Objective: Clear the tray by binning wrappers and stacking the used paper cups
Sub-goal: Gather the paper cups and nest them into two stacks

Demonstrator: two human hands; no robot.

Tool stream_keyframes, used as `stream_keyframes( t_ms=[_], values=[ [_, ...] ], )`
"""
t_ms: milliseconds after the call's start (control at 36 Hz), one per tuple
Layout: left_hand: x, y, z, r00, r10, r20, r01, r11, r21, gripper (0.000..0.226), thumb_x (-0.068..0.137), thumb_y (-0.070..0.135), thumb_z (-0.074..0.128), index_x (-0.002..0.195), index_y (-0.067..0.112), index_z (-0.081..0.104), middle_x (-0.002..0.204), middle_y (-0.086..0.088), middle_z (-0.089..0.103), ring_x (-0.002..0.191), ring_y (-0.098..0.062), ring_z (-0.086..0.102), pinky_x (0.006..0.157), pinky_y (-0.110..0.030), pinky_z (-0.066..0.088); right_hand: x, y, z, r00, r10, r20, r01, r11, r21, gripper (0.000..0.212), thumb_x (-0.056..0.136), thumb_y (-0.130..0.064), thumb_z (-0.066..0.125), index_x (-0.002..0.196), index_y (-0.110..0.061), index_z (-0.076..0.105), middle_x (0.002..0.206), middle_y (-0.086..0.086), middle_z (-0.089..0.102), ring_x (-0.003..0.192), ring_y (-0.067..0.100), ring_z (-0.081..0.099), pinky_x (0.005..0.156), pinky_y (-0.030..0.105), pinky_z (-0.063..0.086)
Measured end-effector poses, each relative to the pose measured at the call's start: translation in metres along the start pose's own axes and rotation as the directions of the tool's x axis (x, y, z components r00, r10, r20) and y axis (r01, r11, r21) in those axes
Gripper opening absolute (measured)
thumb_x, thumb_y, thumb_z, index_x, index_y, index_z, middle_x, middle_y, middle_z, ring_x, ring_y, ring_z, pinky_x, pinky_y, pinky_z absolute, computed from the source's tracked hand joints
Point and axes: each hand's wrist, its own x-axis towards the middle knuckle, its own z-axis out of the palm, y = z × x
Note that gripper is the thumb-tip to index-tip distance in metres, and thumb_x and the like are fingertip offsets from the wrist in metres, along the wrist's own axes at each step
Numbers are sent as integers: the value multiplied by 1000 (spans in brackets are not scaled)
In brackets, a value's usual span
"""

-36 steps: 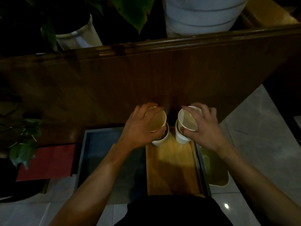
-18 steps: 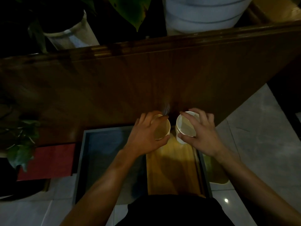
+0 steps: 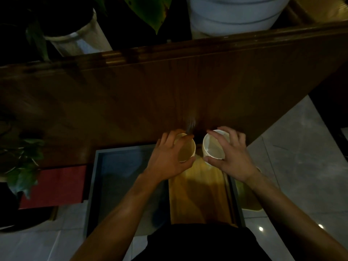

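My left hand (image 3: pixel 169 159) grips a paper cup (image 3: pixel 186 150) by its rim, the open mouth facing up toward me. Beside it my right hand (image 3: pixel 228 157) holds a second white paper cup (image 3: pixel 213 146) the same way. Both cups hang over the far end of the yellow wooden tray (image 3: pixel 199 193), near the edge of the dark wooden table (image 3: pixel 169 87). In dim light I cannot tell if other cups stand under them. No wrappers are visible.
A grey open box (image 3: pixel 94 176) lies left of the tray, and a red box (image 3: pixel 54 187) further left. A yellowish bin (image 3: pixel 250 202) sits on the floor to the right. Potted plants (image 3: pixel 20 162) and a large white container (image 3: pixel 231 12) stand around the table.
Both cups have been pushed down onto the cups that stood beneath them, which no longer show. My view has shifted slightly closer.
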Motion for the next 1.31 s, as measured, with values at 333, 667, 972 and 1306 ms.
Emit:
stream_keyframes(
  t_ms=[333,667,972,1306],
  values=[
    [-2,1,6,1000,21,-21,-19,997,81,71,78,70,45,139,36,32,140,-1,39,119,-24,42,91,-46,49,-3,0,2,1000,11,-23,-13,998,-64,88,68,-62,72,142,-41,30,142,-2,28,119,27,28,89,44,44],
    [-11,3,1,999,27,-18,-25,991,130,78,78,74,43,144,38,27,148,2,32,135,-21,27,98,-50,42,-14,-14,-5,999,46,-7,-46,994,-101,97,68,-59,74,146,-44,19,152,0,20,128,31,27,98,51,42],
    [-72,6,-10,964,-88,-252,69,994,-84,65,85,60,53,139,25,42,145,-3,41,134,-23,40,101,-43,44,-53,-31,-6,978,160,-137,-166,985,-35,86,78,-60,64,148,-33,23,154,5,20,137,35,22,103,56,39],
    [-138,-22,6,972,-120,-200,67,965,-253,41,92,50,51,118,21,65,123,3,58,114,-15,52,88,-36,52,-129,-58,31,939,297,-173,-299,954,17,52,89,-57,44,130,-26,52,136,3,48,124,30,42,94,50,46]
  ],
)
